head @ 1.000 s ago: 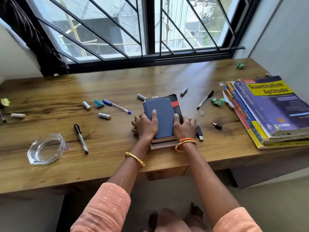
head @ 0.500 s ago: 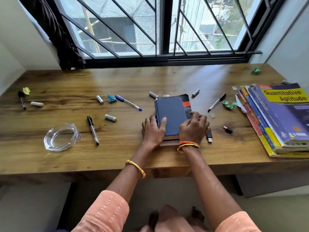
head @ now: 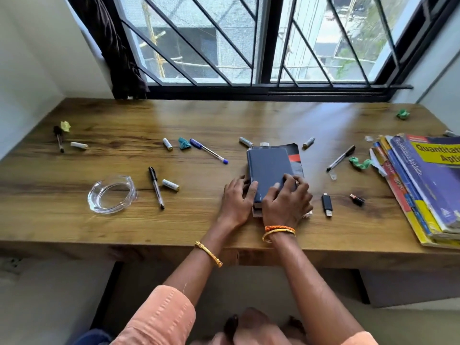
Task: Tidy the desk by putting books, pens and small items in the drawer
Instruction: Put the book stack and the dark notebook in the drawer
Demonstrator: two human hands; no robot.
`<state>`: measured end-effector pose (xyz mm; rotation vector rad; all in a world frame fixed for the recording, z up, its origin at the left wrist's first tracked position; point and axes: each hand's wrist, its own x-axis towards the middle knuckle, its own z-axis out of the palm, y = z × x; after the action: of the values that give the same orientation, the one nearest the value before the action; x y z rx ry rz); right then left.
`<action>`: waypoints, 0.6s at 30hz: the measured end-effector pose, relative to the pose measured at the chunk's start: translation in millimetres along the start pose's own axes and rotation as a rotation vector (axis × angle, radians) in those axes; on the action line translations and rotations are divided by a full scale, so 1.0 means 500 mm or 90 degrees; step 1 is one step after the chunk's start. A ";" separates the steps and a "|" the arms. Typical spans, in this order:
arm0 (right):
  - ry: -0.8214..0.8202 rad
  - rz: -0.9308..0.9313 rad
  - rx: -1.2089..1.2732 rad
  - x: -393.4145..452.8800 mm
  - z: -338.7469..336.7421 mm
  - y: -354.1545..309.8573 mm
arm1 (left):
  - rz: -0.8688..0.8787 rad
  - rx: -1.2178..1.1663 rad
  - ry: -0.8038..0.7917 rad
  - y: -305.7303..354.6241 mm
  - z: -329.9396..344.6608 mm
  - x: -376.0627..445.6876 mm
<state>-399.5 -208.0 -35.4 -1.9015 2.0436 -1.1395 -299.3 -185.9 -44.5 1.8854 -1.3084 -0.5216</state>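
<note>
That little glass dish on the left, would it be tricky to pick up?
The clear glass dish looks smooth, so probably slippery. Being glass, it would likely break if dropped. It sits low and wide on the desk, so it should not tip.

1 head-worn wide-angle view, looking forward and steeply down from close above onto the brown wooden desk point(head: 124, 230), facing the black-barred window point(head: 263, 41) behind it.
</note>
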 end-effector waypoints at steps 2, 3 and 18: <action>-0.007 0.007 0.003 0.000 0.002 0.002 | 0.003 0.005 0.010 0.000 0.003 0.000; -0.008 0.009 0.004 -0.001 0.003 0.004 | 0.002 0.008 0.013 0.001 0.005 -0.001; 0.109 0.199 0.354 -0.102 -0.178 0.306 | 0.061 0.152 0.240 0.047 0.090 -0.164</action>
<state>-562.1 -135.7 -82.6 -1.2160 1.7551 -1.6062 -377.0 -131.1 -61.8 1.9799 -1.2387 0.0446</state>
